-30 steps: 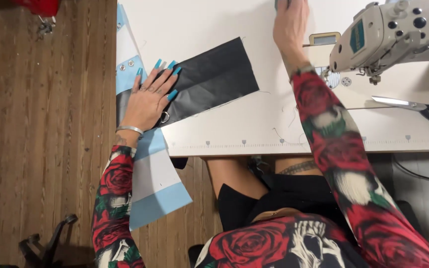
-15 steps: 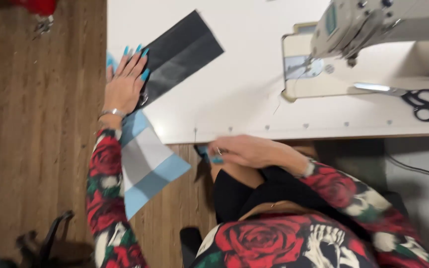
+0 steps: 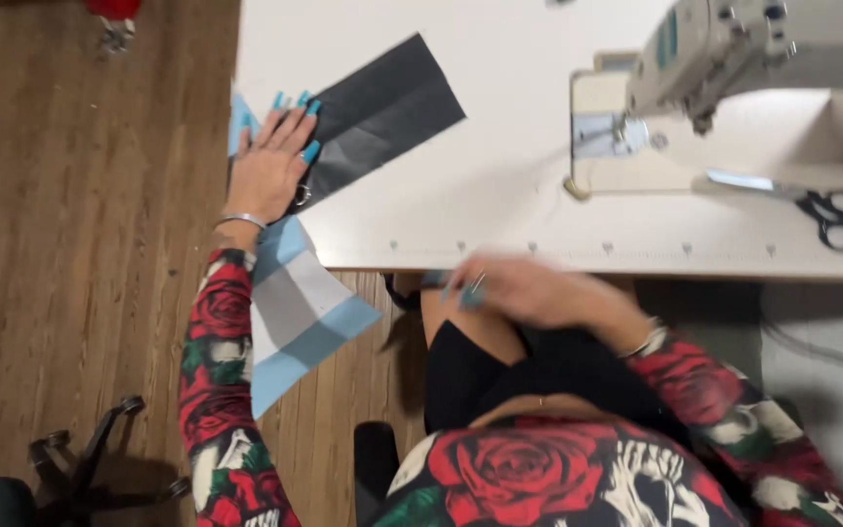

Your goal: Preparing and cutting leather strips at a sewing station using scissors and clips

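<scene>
Black fabric piece (image 3: 378, 117) lies flat at the tabletop's (image 3: 500, 195) far left: thin, limp, light, best held by an edge. Left hand (image 3: 273, 166) presses it open-palmed; right hand (image 3: 524, 291), blurred, grip unclear.

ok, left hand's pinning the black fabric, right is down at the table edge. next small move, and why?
Probably bring the right hand up onto the free end of the dark rectangular fabric piece. The left hand lies flat on only its near end, at the edge of the white table, while the right hand is blurred, low by the lap and apparently empty.
</scene>
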